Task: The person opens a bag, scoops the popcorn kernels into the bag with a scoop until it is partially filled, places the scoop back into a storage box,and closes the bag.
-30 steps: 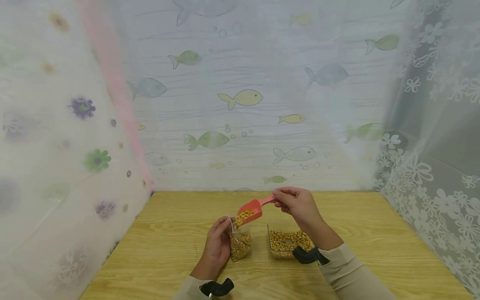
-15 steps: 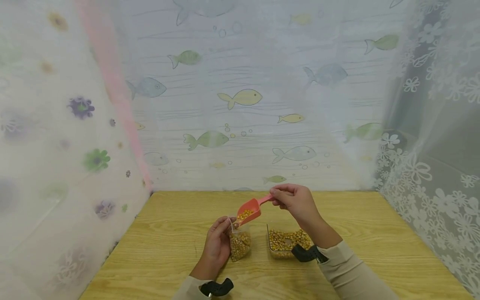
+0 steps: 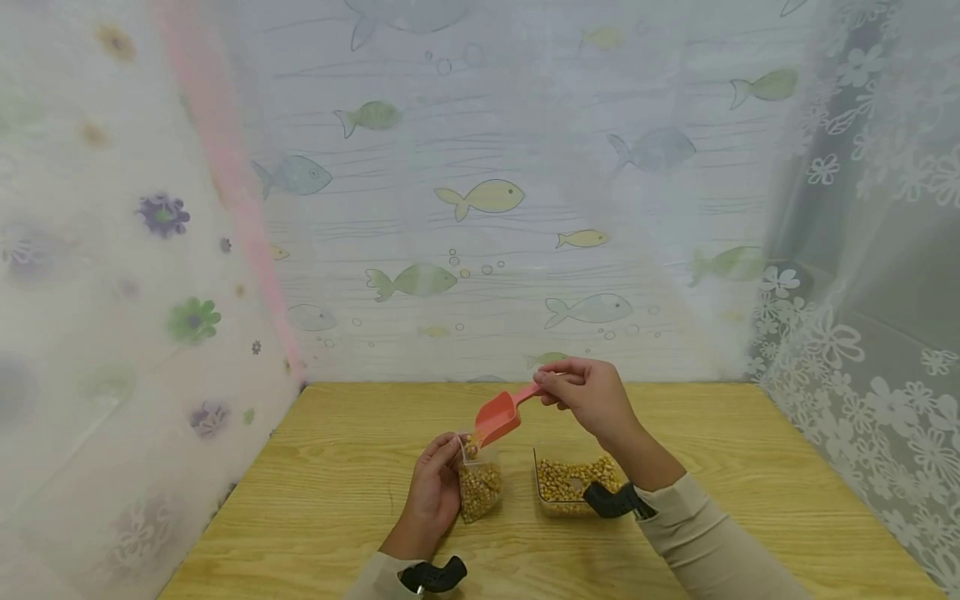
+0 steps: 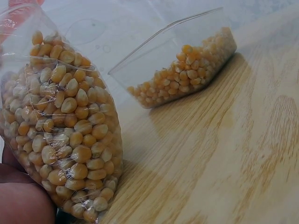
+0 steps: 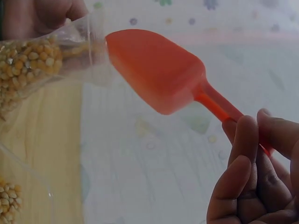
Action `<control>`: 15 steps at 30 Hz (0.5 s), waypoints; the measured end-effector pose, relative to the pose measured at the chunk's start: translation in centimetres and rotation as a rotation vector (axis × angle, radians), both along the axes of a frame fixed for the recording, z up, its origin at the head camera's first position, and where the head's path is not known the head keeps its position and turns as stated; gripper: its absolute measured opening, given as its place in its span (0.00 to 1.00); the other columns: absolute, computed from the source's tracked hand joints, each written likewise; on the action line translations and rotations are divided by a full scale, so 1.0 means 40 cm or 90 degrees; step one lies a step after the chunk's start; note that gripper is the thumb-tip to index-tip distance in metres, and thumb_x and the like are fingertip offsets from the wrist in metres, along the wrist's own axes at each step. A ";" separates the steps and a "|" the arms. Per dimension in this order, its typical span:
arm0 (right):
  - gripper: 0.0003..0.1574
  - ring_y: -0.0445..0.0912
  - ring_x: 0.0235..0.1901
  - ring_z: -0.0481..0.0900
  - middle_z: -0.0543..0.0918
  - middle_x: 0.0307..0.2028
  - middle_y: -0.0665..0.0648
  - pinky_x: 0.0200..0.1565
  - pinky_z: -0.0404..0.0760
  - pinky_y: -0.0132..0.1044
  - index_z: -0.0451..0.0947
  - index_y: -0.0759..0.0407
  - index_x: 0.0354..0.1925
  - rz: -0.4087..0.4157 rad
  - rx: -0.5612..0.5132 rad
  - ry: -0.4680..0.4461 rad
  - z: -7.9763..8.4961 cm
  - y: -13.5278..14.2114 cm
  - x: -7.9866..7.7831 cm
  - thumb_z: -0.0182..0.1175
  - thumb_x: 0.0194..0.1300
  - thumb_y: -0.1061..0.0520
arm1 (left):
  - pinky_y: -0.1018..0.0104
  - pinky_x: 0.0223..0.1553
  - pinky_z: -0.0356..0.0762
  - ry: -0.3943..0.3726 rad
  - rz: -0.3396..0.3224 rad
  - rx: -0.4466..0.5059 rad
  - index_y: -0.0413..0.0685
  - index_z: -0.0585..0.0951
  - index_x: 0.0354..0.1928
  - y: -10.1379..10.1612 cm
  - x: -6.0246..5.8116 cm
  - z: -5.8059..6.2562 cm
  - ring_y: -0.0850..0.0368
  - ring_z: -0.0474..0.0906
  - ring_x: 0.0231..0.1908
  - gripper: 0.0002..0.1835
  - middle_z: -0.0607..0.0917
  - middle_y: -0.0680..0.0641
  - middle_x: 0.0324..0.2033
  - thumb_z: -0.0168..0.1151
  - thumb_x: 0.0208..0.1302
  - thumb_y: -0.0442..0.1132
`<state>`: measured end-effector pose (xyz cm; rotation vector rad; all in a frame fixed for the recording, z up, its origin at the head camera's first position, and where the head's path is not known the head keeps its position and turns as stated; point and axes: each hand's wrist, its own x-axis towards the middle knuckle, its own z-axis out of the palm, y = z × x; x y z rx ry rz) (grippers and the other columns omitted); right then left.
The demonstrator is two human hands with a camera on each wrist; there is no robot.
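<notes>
My right hand (image 3: 592, 396) pinches the handle of a red plastic scoop (image 3: 497, 418), which tilts down to the left with its tip at the mouth of a clear plastic bag (image 3: 480, 490). No kernels show in the scoop's bowl in the head view. My left hand (image 3: 433, 483) grips the bag by its upper left edge and keeps it upright on the table. Corn kernels (image 4: 70, 126) fill most of the bag, with some near its mouth. The right wrist view shows the scoop's underside and the fingers (image 5: 245, 140) around its handle.
A clear rectangular container (image 3: 573, 504) of corn kernels (image 4: 187, 70) stands right of the bag, partly hidden by the right wrist's black strap (image 3: 611, 502). The wood-grain table (image 3: 360, 433) reaches back to a fish-print curtain (image 3: 487, 275).
The kernels in the scoop have slid out into the bag's mouth. My right hand has risen slightly and moved left, tipping the scoop more steeply. The left hand has held still.
</notes>
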<state>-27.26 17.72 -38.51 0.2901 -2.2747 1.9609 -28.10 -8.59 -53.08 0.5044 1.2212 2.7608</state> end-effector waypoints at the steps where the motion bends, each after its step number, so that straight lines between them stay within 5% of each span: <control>1: 0.22 0.52 0.37 0.91 0.92 0.36 0.56 0.38 0.86 0.37 0.87 0.59 0.51 -0.001 0.003 0.002 0.002 0.000 0.001 0.71 0.68 0.45 | 0.71 0.49 0.81 0.000 -0.003 -0.001 0.57 0.87 0.40 -0.001 -0.001 0.000 0.61 0.86 0.45 0.18 0.89 0.56 0.43 0.48 0.82 0.35; 11: 0.23 0.53 0.37 0.91 0.92 0.38 0.59 0.39 0.87 0.38 0.87 0.57 0.51 0.000 0.017 0.038 0.004 0.018 0.009 0.71 0.67 0.43 | 0.69 0.52 0.80 -0.032 0.006 -0.004 0.58 0.87 0.38 0.002 0.003 0.008 0.60 0.87 0.44 0.18 0.90 0.57 0.42 0.50 0.81 0.35; 15: 0.28 0.50 0.37 0.91 0.92 0.38 0.57 0.40 0.87 0.37 0.84 0.63 0.54 -0.005 -0.015 0.021 -0.014 0.051 0.014 0.71 0.67 0.44 | 0.67 0.54 0.80 -0.048 0.012 -0.004 0.57 0.86 0.37 0.003 0.004 0.009 0.60 0.87 0.43 0.18 0.90 0.55 0.42 0.49 0.81 0.34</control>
